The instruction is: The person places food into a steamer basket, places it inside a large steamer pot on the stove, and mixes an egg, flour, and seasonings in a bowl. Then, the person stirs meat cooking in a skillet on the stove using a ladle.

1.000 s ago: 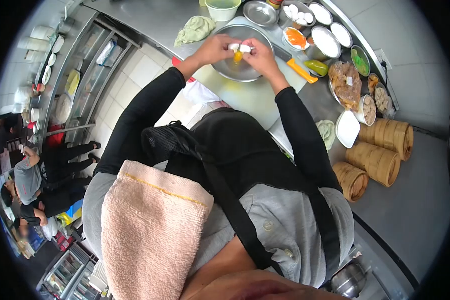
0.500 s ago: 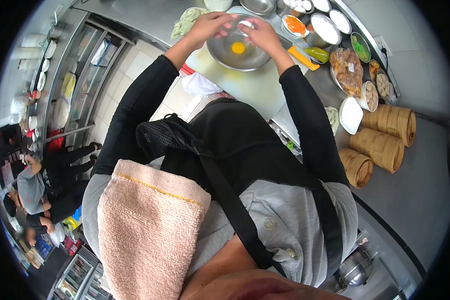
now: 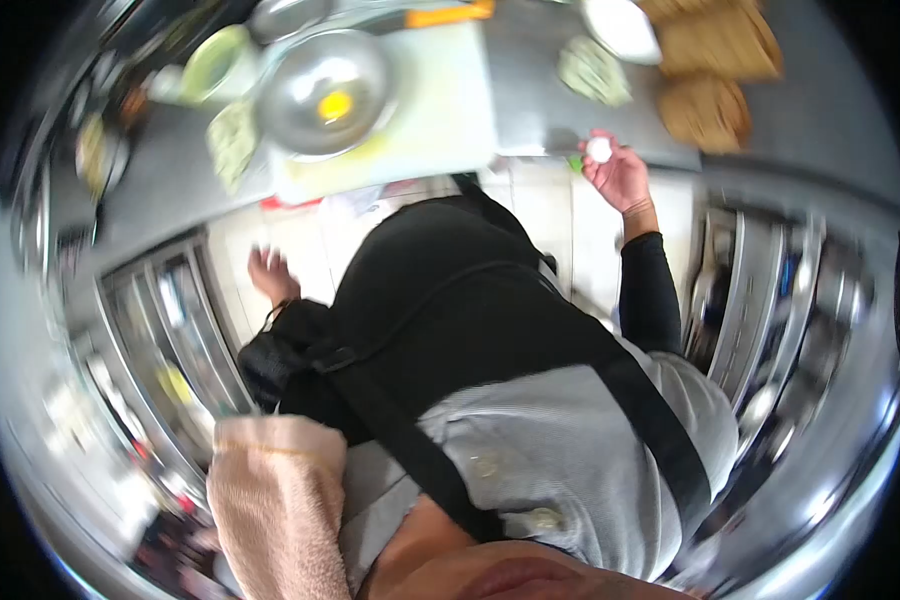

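My right hand (image 3: 622,180) is out to the right, over the counter's front edge, its fingers holding a white eggshell (image 3: 599,150). Down on the left, below counter height, my left hand (image 3: 272,275) hangs with its fingers loosely apart and nothing visible in them. A steel mixing bowl (image 3: 292,128) sits on the white cutting board (image 3: 442,110), out of reach of both hands' present positions. One raw egg yolk (image 3: 335,106) lies inside it.
An orange-handled tool (image 3: 450,14) lies at the board's far edge. Crumpled cloths lie left (image 3: 232,145) and right (image 3: 595,72) of the board. A pale green tub (image 3: 220,65) stands at left; bamboo steamers (image 3: 705,115) and a white container (image 3: 622,28) are at right.
Both hands have left the space above the bowl. The right moved far right with the eggshell; the left dropped down to the left. The view has turned, and the yolk remains in the bowl.
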